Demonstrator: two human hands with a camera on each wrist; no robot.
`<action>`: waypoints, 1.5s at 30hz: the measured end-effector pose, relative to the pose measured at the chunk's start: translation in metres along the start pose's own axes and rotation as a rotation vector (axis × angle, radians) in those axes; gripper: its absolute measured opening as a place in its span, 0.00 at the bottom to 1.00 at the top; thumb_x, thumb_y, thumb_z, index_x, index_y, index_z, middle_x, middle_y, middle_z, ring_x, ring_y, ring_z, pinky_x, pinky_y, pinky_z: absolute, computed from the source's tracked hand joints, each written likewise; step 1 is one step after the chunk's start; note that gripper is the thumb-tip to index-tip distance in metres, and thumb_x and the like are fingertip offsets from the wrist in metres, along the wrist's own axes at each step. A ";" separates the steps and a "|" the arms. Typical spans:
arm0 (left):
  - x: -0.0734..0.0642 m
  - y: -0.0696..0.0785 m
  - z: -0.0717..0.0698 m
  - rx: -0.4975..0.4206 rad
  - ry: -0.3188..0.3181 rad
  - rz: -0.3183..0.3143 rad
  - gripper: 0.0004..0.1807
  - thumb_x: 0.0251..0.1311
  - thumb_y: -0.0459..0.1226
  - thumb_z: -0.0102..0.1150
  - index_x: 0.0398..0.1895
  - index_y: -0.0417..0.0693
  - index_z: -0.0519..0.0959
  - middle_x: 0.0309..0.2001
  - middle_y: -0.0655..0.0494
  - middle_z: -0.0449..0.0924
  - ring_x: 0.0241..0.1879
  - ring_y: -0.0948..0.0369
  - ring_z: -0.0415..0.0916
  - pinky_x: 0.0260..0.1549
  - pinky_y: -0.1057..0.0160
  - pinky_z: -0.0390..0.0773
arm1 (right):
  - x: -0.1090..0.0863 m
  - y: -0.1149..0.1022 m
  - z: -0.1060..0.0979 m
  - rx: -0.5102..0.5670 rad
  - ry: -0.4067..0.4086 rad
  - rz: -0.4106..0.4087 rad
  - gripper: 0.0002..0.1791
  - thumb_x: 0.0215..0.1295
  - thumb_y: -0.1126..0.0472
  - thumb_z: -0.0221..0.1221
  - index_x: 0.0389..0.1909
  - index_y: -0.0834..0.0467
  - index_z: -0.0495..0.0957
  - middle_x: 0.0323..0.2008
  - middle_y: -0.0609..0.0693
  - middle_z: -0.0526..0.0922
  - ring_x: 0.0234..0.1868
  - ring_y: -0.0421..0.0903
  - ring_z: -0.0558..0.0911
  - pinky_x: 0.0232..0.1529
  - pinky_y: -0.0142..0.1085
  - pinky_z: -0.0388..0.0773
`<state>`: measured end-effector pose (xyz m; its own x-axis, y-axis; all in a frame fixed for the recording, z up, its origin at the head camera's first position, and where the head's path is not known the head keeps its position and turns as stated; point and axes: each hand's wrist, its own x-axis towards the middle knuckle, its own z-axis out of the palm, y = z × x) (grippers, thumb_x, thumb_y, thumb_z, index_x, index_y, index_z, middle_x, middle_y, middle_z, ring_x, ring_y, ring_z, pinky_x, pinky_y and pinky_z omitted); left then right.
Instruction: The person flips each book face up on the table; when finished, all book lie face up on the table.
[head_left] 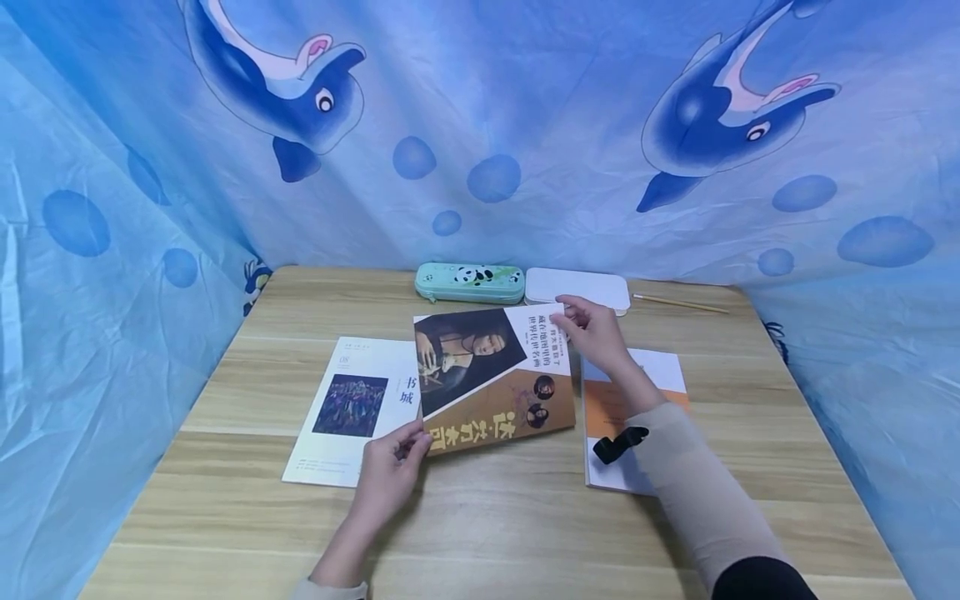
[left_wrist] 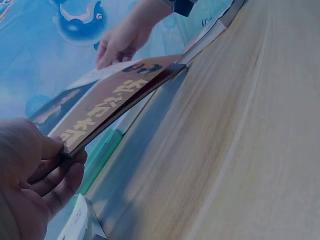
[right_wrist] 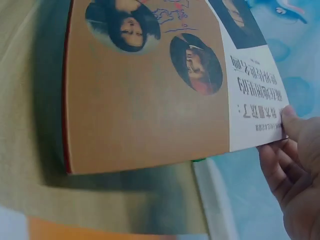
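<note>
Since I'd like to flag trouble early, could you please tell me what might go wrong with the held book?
The left hand and right hand pinch the held book only near diagonal corners, so it might twist or slip. If lowered here, it could catch the white magazine, whose right edge it overlaps in the head view.

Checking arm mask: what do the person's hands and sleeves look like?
Left hand and right hand are ungloved. Right sleeve is pale beige, with a black strap at the cuff and a black section farther up. Left sleeve, barely in frame, is also pale.
</note>
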<state>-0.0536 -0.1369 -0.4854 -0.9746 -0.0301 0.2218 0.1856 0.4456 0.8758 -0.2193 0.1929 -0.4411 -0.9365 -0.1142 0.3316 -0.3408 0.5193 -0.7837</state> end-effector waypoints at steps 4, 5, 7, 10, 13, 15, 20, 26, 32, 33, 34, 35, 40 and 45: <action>-0.001 -0.001 0.001 -0.055 -0.059 -0.082 0.16 0.57 0.26 0.69 0.49 0.30 0.82 0.33 0.50 0.86 0.32 0.61 0.83 0.34 0.68 0.85 | 0.003 0.008 0.014 -0.015 -0.044 0.082 0.21 0.72 0.59 0.62 0.63 0.63 0.77 0.41 0.56 0.88 0.36 0.48 0.82 0.32 0.33 0.78; -0.001 -0.001 0.001 -0.077 -0.079 -0.110 0.19 0.56 0.26 0.70 0.51 0.28 0.81 0.34 0.50 0.85 0.32 0.60 0.84 0.35 0.68 0.85 | 0.004 0.010 0.018 -0.020 -0.063 0.094 0.21 0.73 0.60 0.61 0.64 0.63 0.77 0.43 0.57 0.87 0.38 0.50 0.82 0.35 0.35 0.79; -0.002 -0.002 0.002 -0.121 -0.111 -0.166 0.24 0.53 0.25 0.72 0.54 0.25 0.78 0.35 0.48 0.85 0.33 0.59 0.84 0.34 0.68 0.86 | 0.006 0.014 0.027 -0.026 -0.107 0.122 0.22 0.74 0.60 0.59 0.65 0.63 0.76 0.47 0.57 0.87 0.43 0.51 0.82 0.41 0.38 0.80; -0.003 -0.003 0.003 -0.139 -0.132 -0.221 0.28 0.50 0.25 0.74 0.56 0.22 0.76 0.35 0.47 0.86 0.32 0.59 0.85 0.34 0.67 0.86 | 0.009 0.018 0.038 -0.024 -0.198 0.144 0.23 0.74 0.61 0.58 0.67 0.64 0.73 0.52 0.60 0.85 0.50 0.54 0.82 0.52 0.45 0.80; -0.004 -0.003 0.004 -0.115 -0.128 -0.225 0.30 0.48 0.26 0.76 0.55 0.22 0.76 0.33 0.49 0.86 0.30 0.59 0.86 0.34 0.67 0.86 | 0.011 0.020 0.047 -0.054 -0.283 0.161 0.26 0.73 0.61 0.59 0.69 0.64 0.71 0.56 0.61 0.82 0.56 0.57 0.81 0.61 0.49 0.76; -0.004 -0.003 0.004 -0.088 -0.134 -0.208 0.30 0.48 0.27 0.76 0.55 0.22 0.76 0.32 0.50 0.86 0.30 0.60 0.86 0.34 0.67 0.85 | 0.012 0.021 0.051 -0.090 -0.337 0.179 0.28 0.73 0.61 0.60 0.70 0.63 0.69 0.59 0.61 0.81 0.60 0.57 0.79 0.66 0.50 0.73; -0.005 0.001 0.006 -0.011 -0.171 -0.206 0.23 0.50 0.30 0.76 0.49 0.29 0.80 0.30 0.55 0.84 0.28 0.64 0.84 0.33 0.68 0.84 | 0.010 0.022 0.055 -0.166 -0.401 0.191 0.28 0.73 0.59 0.60 0.71 0.60 0.69 0.62 0.59 0.79 0.64 0.55 0.77 0.69 0.49 0.69; 0.001 0.007 0.005 0.194 -0.136 -0.154 0.16 0.55 0.40 0.75 0.41 0.38 0.85 0.24 0.61 0.82 0.19 0.67 0.74 0.22 0.68 0.77 | 0.006 0.019 0.052 -0.170 -0.411 0.134 0.25 0.72 0.58 0.61 0.67 0.61 0.74 0.58 0.58 0.81 0.62 0.55 0.78 0.67 0.49 0.72; 0.016 0.003 -0.004 0.263 -0.122 -0.094 0.22 0.57 0.41 0.74 0.49 0.35 0.84 0.28 0.59 0.83 0.22 0.69 0.76 0.26 0.67 0.80 | -0.005 0.018 0.041 -0.201 -0.441 0.075 0.24 0.69 0.57 0.65 0.63 0.60 0.77 0.50 0.54 0.84 0.54 0.51 0.81 0.59 0.47 0.78; 0.019 0.001 -0.005 0.267 -0.119 -0.088 0.22 0.57 0.41 0.74 0.50 0.36 0.84 0.29 0.59 0.84 0.24 0.69 0.77 0.28 0.67 0.81 | -0.008 0.018 0.038 -0.215 -0.444 0.073 0.25 0.68 0.56 0.66 0.63 0.60 0.76 0.50 0.54 0.84 0.54 0.51 0.82 0.59 0.48 0.79; 0.022 -0.001 -0.007 0.270 -0.114 -0.076 0.22 0.57 0.41 0.74 0.50 0.36 0.84 0.30 0.58 0.84 0.25 0.68 0.78 0.29 0.66 0.82 | -0.011 0.017 0.035 -0.230 -0.446 0.076 0.27 0.67 0.56 0.67 0.64 0.61 0.76 0.50 0.55 0.84 0.53 0.52 0.82 0.58 0.48 0.79; 0.026 -0.002 -0.009 0.270 -0.110 -0.064 0.22 0.57 0.41 0.74 0.50 0.36 0.84 0.31 0.57 0.85 0.26 0.68 0.79 0.30 0.65 0.83 | -0.015 0.016 0.032 -0.240 -0.445 0.084 0.29 0.66 0.55 0.68 0.65 0.61 0.75 0.50 0.55 0.84 0.53 0.52 0.82 0.57 0.48 0.80; 0.045 -0.008 -0.015 0.289 -0.101 -0.003 0.24 0.58 0.42 0.73 0.54 0.37 0.83 0.40 0.49 0.86 0.33 0.60 0.83 0.35 0.58 0.84 | -0.031 0.010 0.016 -0.213 -0.462 0.168 0.40 0.57 0.56 0.74 0.69 0.64 0.70 0.54 0.58 0.83 0.53 0.54 0.83 0.55 0.47 0.82; 0.059 -0.012 -0.015 0.344 -0.146 0.068 0.25 0.59 0.44 0.72 0.56 0.39 0.82 0.52 0.43 0.82 0.48 0.48 0.81 0.47 0.47 0.81 | -0.042 0.008 0.008 -0.210 -0.538 0.146 0.41 0.46 0.60 0.80 0.64 0.62 0.76 0.47 0.52 0.85 0.47 0.49 0.83 0.50 0.43 0.83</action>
<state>-0.1117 -0.1572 -0.4765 -0.9737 0.1265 0.1892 0.2216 0.7172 0.6607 -0.1833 0.1949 -0.4651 -0.9013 -0.4140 -0.1276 -0.2332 0.7118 -0.6625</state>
